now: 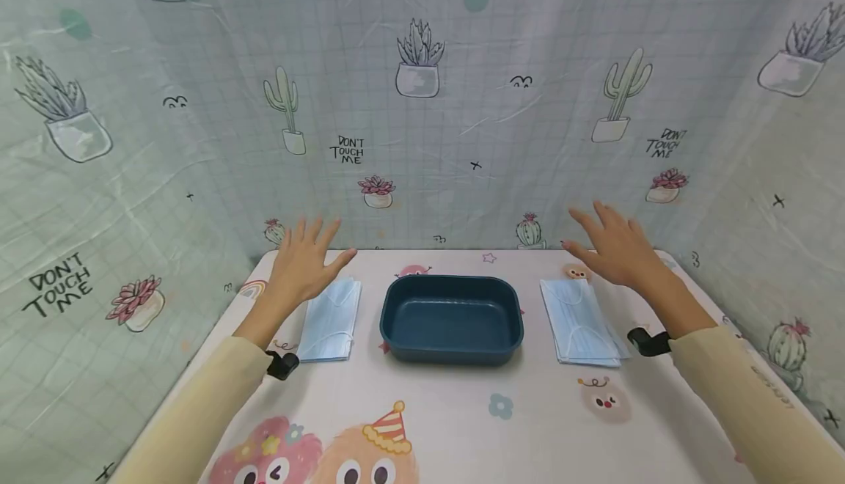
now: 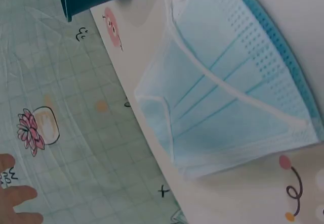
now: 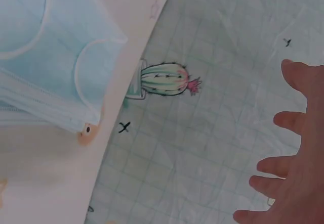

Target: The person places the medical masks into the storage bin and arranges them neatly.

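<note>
My left hand (image 1: 305, 264) is raised over the left side of the table, fingers spread and holding nothing. Below it lies a stack of light blue face masks (image 1: 331, 320) with white ear loops, partly covered by the hand in the head view. On the other side my right hand (image 1: 615, 246) hovers likewise, fingers apart, beyond and above a second stack of blue face masks (image 1: 581, 323), which is slightly fanned. Between the two stacks sits a dark teal rectangular tub (image 1: 452, 356), with nothing inside. In the right wrist view, spread fingers (image 3: 276, 166) show at the right edge.
The white table (image 1: 455, 418) carries printed cartoon figures. Behind it and along both sides hangs a pale green curtain (image 1: 462, 169) with cactus prints, meeting the table's back edge. A black wrist strap (image 1: 282, 365) sits at the left sleeve, another strap (image 1: 648, 342) at the right.
</note>
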Available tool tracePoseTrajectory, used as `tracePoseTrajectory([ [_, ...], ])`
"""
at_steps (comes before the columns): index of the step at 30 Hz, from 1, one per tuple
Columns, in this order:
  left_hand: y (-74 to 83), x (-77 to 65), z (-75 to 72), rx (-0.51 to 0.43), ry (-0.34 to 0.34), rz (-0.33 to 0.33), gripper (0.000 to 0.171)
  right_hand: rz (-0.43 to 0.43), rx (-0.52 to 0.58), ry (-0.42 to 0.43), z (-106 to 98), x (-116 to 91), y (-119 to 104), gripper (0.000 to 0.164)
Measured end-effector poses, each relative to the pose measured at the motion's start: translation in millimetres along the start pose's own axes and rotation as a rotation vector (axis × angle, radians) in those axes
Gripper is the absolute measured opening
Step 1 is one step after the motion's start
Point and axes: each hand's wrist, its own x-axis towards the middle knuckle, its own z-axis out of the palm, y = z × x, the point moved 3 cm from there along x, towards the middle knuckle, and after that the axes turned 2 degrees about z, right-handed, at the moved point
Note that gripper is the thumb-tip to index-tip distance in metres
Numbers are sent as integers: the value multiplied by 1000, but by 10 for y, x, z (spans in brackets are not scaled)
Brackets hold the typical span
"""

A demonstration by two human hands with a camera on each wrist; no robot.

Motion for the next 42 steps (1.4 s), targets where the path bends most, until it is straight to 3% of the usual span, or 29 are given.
tracePoseTrajectory([
  [10, 194, -333, 40, -129, 57, -28, 82, -33, 10, 26, 8, -413, -175, 72],
  [19, 459, -490, 261, -485, 55, -89, 74, -8, 196, -86, 177, -591, -198, 67],
  [27, 724, -458, 511, -831, 2, -142, 63, -9, 313, -104, 405, -557, -55, 57],
  [30, 807, -405, 613, -917, -15, -186, 60, 13, 375, -127, 477, -508, 40, 56],
  [36, 904, -314, 831, -1103, -44, -286, 55, 86, 605, -209, 650, -431, 220, 57],
  [42, 922, -263, 1070, -1242, -92, -318, 54, 131, 632, -208, 750, -410, 311, 55],
])
